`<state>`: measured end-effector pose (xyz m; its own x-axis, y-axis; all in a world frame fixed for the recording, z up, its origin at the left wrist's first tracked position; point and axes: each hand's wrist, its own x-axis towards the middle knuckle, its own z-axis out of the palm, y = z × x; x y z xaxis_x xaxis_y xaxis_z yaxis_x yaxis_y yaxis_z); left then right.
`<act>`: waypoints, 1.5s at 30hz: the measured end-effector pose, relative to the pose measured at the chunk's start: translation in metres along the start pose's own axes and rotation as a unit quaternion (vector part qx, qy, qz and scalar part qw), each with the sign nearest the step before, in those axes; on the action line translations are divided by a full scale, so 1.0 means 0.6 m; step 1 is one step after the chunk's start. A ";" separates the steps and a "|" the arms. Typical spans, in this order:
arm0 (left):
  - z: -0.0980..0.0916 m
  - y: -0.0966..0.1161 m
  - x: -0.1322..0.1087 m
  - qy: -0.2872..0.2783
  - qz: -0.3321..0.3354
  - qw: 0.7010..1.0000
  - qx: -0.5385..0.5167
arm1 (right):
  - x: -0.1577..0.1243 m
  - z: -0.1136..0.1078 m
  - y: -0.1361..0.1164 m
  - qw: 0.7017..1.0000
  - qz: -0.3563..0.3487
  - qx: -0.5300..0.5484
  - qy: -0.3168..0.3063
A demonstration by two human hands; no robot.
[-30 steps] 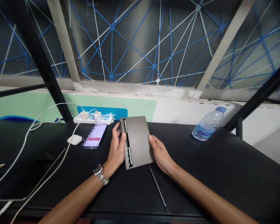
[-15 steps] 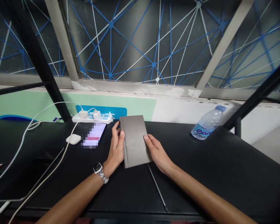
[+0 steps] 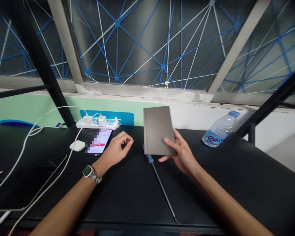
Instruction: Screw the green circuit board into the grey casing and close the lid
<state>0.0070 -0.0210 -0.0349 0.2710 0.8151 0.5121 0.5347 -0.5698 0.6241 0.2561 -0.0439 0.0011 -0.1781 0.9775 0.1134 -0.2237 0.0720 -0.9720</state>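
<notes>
My right hand [image 3: 180,153] holds a flat grey metal box [image 3: 158,130] by its lower right corner, lifted above the black table [image 3: 236,183] and tilted up. My left hand [image 3: 116,149] rests on the table to the left of the box, fingers loosely curled with nothing in them, close to a phone [image 3: 98,141] with a lit screen. A long screwdriver [image 3: 159,182] with a blue handle lies on the table just under the box.
A white power strip [image 3: 97,123] with plugged chargers and white cables [image 3: 46,183] sits at the back left. A white earbud case [image 3: 77,145] lies beside the phone. A clear water bottle [image 3: 220,129] lies at the right. A dark tablet [image 3: 27,186] lies at left.
My left hand let go of the grey box and dropped to the table. My right hand lifted the box up and to the right, uncovering the screwdriver's handle.
</notes>
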 end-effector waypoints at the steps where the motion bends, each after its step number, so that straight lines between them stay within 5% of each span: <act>1: 0.002 0.004 -0.004 -0.049 0.020 0.999 0.005 | 0.004 -0.009 -0.001 1.000 -0.013 -0.006 0.023; 3: 0.016 0.020 -0.015 -0.114 0.047 0.992 0.006 | 0.012 -0.025 -0.002 0.998 -0.029 -0.016 0.056; 8: 0.064 0.056 -0.028 -0.169 0.120 0.976 0.066 | 0.016 -0.035 0.007 0.997 -0.028 -0.022 0.075; 19: 0.104 0.041 0.011 -0.161 0.120 0.975 0.092 | 0.030 -0.026 0.012 0.986 -0.101 -0.106 0.080; 22: 0.078 0.032 0.014 -0.128 0.103 0.983 0.080 | 0.038 -0.022 0.012 0.970 -0.167 -0.160 0.077; 26: 0.001 -0.004 0.017 -0.091 0.035 0.989 0.110 | 0.043 -0.005 0.017 0.939 -0.226 -0.250 0.063; 30: -0.050 -0.049 0.014 -0.145 -0.062 0.980 0.124 | 0.041 0.019 0.035 0.903 -0.247 -0.350 0.000; 37: -0.052 -0.077 0.009 -0.161 -0.126 0.977 0.059 | 0.036 0.015 0.081 0.807 -0.279 -0.504 -0.131; 45: -0.053 -0.086 0.010 -0.202 -0.138 0.962 0.122 | 0.049 -0.027 0.095 0.738 -0.257 -0.612 -0.122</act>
<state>-0.0441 0.0102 -0.0452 0.3540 0.9342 0.0438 0.7895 -0.3236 0.5215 0.2536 -0.0079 -0.0545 -0.5714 0.7052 0.4197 0.6851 0.6915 -0.2290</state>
